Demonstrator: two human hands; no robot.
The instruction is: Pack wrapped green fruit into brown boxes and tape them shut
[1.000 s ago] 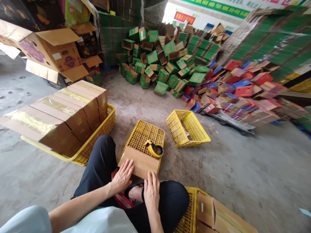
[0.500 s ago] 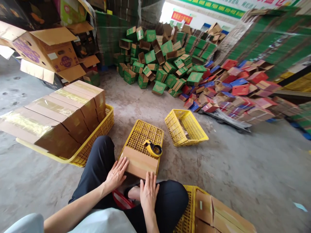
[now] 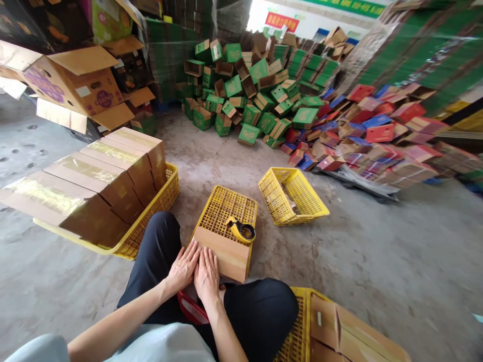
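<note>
A taped brown cardboard box (image 3: 224,253) lies on an upturned yellow plastic crate (image 3: 221,203) between my knees. Flat on the box's left end rests my left hand (image 3: 184,264), fingers stretched out. Close beside it, my right hand (image 3: 207,271) presses its straight fingers on the near left edge of the box. Neither hand grips anything. A yellow tape dispenser (image 3: 241,230) with a black hub sits on the crate just beyond the box. Something red (image 3: 192,307) shows partly under my forearms; I cannot tell what it is.
At left, a yellow basket (image 3: 172,186) holds several taped cartons (image 3: 109,166). Ahead to the right stands another yellow basket (image 3: 294,196). By my right knee, a yellow crate (image 3: 298,322) bears cardboard boxes (image 3: 354,327). Green boxes (image 3: 249,134) and red-blue boxes (image 3: 379,133) lie heaped behind.
My right hand has slid left along the box, from its right end to beside my left hand. The left hand stays at the left end. The view has shifted slightly.
</note>
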